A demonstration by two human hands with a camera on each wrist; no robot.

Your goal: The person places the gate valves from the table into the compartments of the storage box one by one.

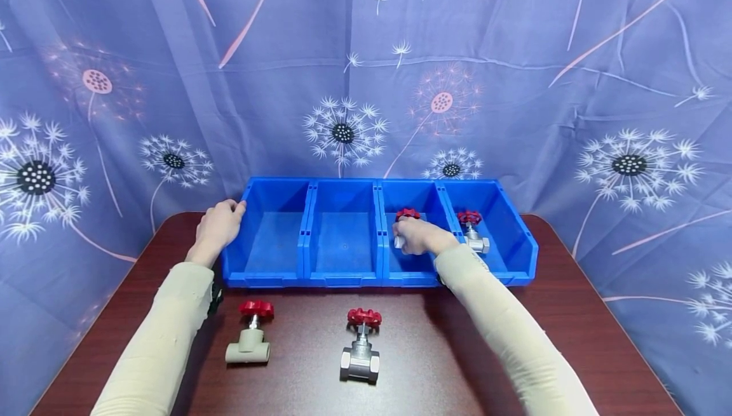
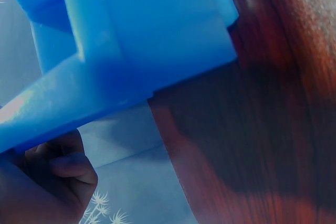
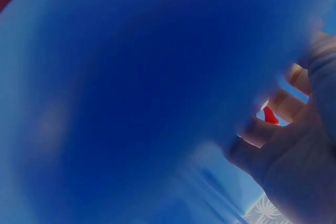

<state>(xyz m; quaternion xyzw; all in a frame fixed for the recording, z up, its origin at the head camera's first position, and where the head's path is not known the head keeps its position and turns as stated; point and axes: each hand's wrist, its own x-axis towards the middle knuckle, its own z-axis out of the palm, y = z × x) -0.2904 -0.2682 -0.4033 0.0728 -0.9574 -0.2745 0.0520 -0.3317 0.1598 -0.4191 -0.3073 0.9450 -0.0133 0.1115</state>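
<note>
My left hand (image 1: 220,228) grips the left wall of a row of joined blue bins (image 1: 343,279), its fingers curled at the rim; the left wrist view shows that hand (image 2: 58,177) under the blue edge. In the third bin from the left, my right hand (image 1: 422,236) holds a valve with a red handwheel (image 1: 407,214) and a whitish body (image 1: 398,242), mostly hidden by the fingers. Blue plastic fills much of the right wrist view, with a bit of red (image 3: 270,115) between the fingers of the right hand (image 3: 294,150).
The rightmost bin holds a metal valve (image 1: 476,242) with a red wheel. On the dark red table (image 1: 303,371) in front stand a beige valve (image 1: 249,346) and a steel valve (image 1: 360,359), both red-wheeled. A blue dandelion-patterned curtain (image 1: 274,117) hangs behind.
</note>
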